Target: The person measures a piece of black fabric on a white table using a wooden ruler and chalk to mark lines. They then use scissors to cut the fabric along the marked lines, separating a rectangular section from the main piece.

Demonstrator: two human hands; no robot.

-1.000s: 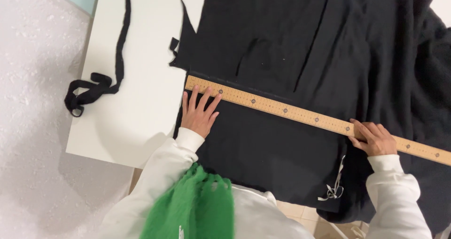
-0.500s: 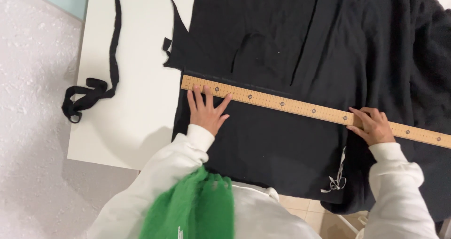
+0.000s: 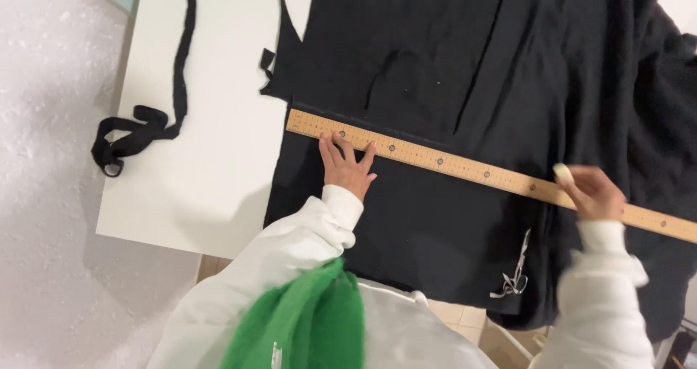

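Since half a second ago, the right hand point(image 3: 594, 193) has lifted up off the ruler point(image 3: 465, 167) and now pinches a small pale piece, maybe chalk point(image 3: 562, 171), between its fingertips. It looks blurry. The left hand point(image 3: 347, 167) has stayed in place.

At the bottom of the frame is a green scarf point(image 3: 305, 325) and two white sleeves point(image 3: 290, 253). Just above them, the left hand lies flat and open on the black cloth point(image 3: 435, 64), fingers spread, with its fingertips touching the lower edge of the ruler near its left end. The right hand is at the right of the frame, closed on the pale piece, just over the ruler.

The long wooden ruler lies on the black cloth, across the middle of the frame. It slants down from left to right. A small white tag point(image 3: 517, 278) hangs on the cloth at the lower right.

The cloth covers most of the white table point(image 3: 218, 158). Farther away, in the upper left, a thin black strip point(image 3: 145, 122) lies on the table, curled up at one end.
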